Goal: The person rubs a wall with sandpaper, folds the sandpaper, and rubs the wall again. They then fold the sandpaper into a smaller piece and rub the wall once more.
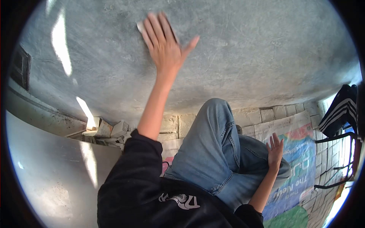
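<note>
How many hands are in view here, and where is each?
2. The left hand lies flat on the grey wall, fingers over a small pale piece. The right hand rests open on the leg in jeans. No other hand shows.

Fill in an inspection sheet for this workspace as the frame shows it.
Surface: grey plastered wall, smooth, with sunlit streaks.
Job's things: small pale piece pressed to the wall under the left hand.
Clutter: broken blocks at the wall's foot; metal sheet at left.
Hands: left flat and open; right hand open, resting on jeans.
Cables: nothing seen.
Surroundings: printed banner over brick floor; striped garment at right.
</note>
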Demonstrator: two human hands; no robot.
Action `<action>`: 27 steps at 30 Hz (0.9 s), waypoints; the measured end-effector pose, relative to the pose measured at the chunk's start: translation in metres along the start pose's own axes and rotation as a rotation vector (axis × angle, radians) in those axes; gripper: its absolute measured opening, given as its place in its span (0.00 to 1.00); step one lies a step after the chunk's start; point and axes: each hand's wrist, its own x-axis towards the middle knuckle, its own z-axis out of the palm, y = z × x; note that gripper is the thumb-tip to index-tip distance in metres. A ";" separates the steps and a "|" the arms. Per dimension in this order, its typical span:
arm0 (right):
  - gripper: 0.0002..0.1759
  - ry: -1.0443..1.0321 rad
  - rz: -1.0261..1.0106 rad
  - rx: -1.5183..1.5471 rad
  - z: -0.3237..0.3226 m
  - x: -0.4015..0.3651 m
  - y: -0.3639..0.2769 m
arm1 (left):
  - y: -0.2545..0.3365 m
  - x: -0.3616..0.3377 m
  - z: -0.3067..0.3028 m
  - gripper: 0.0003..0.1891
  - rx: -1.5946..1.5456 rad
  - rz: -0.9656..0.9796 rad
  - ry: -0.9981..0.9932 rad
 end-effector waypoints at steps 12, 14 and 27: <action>0.37 0.015 -0.024 0.062 -0.005 0.006 0.003 | 0.002 0.023 -0.007 0.56 -0.005 0.103 0.019; 0.37 0.021 -0.016 0.045 -0.005 0.006 0.003 | 0.004 -0.031 0.004 0.56 0.114 0.081 -0.154; 0.39 -0.011 -0.040 0.027 -0.008 -0.001 0.005 | 0.011 0.031 -0.008 0.57 -0.193 -0.024 0.054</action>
